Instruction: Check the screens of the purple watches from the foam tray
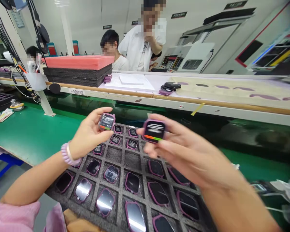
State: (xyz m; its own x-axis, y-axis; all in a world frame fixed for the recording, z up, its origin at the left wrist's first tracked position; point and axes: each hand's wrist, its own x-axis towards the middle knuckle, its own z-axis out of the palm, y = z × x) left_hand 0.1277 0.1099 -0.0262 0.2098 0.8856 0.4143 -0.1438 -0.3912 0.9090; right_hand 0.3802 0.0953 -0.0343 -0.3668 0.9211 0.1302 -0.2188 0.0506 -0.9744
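My left hand point(93, 129) grips a purple-framed smartwatch case point(107, 121) between thumb and fingers, its lit screen showing text and a coloured bar. In my right hand point(176, 138) is a similar smartwatch point(154, 130), screen lit with white text lines and an orange-green bar. Both watches are held up above a dark foam tray point(113, 154). Several purple-framed watches sit in the tray's compartments, some with lit text screens, others dark or glossy, such as the watch point(132, 182) in the middle. Two compartments behind them hold no watch.
A green work surface point(38, 129) lies under the tray. Behind it runs a raised shelf point(125, 91) with pink foam point(79, 62) on black foam sheets, white paper point(131, 79) and dark watches point(169, 87). A white cup point(36, 80) hangs at the left post. Two people are beyond the shelf.
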